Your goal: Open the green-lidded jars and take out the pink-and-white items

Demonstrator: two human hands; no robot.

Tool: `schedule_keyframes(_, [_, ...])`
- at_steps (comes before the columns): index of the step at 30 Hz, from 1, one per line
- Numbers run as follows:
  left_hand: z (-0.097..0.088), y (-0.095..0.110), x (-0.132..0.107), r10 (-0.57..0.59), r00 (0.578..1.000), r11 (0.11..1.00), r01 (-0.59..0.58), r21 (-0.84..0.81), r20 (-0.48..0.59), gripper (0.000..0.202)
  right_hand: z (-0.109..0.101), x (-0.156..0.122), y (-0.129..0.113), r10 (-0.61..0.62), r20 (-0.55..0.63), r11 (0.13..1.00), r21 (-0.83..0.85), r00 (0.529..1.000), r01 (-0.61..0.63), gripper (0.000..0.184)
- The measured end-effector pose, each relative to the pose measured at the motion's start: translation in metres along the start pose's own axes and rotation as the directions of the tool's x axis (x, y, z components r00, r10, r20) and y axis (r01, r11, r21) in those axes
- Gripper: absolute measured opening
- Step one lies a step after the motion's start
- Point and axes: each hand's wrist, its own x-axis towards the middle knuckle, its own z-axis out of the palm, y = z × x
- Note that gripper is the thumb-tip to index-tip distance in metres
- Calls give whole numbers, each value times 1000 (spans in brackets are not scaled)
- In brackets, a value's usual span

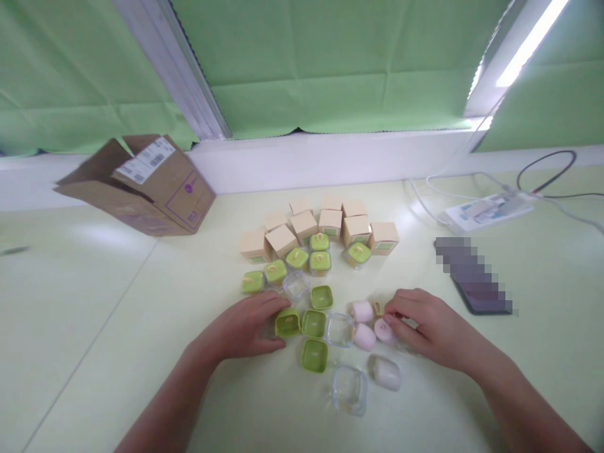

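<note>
My left hand [252,322] rests on the table with thumb and index finger spread around a green square cup-like piece [287,323]; a small gap shows by the thumb. More hollow green pieces [314,356] lie beside it. My right hand [422,324] has its fingertips closed on a small pink cylinder [384,331], next to a yellow loop [377,309]. Other pink cylinders [364,337] lie to its left. A greyish-white cylinder [385,372] and clear square containers [350,390] are nearer me. Whether the loop joins the pink piece is unclear.
Several clear jars with green lids [320,263] stand before a cluster of small cardboard boxes [282,240]. An open carton [174,195] is at the back left. A power strip [488,211] with cables and a dark, pixelated flat object [472,277] lie right.
</note>
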Motion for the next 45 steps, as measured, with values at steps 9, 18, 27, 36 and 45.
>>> schedule_keyframes(9, [-1,3,1,-3,1000,1000,3,16,-6,48,3,0,0,12,27,1000,10,1000,-13,22])
schedule_keyframes(18, [0,2,1,1,1000,1000,-1,17,-14,48,7,2,2,31,29,999,37,999,-32,21])
schedule_keyframes(27, [-4,8,5,54,997,999,-54,1,-55,36,5,1,2,13,18,1000,21,1000,-13,20])
schedule_keyframes(36, [-5,11,1,194,948,980,-178,87,-252,44,2,0,-5,-46,-80,999,9,996,47,19])
schedule_keyframes(45, [4,43,9,214,947,975,-190,117,-240,31,5,4,-43,-171,-183,980,72,968,187,19])
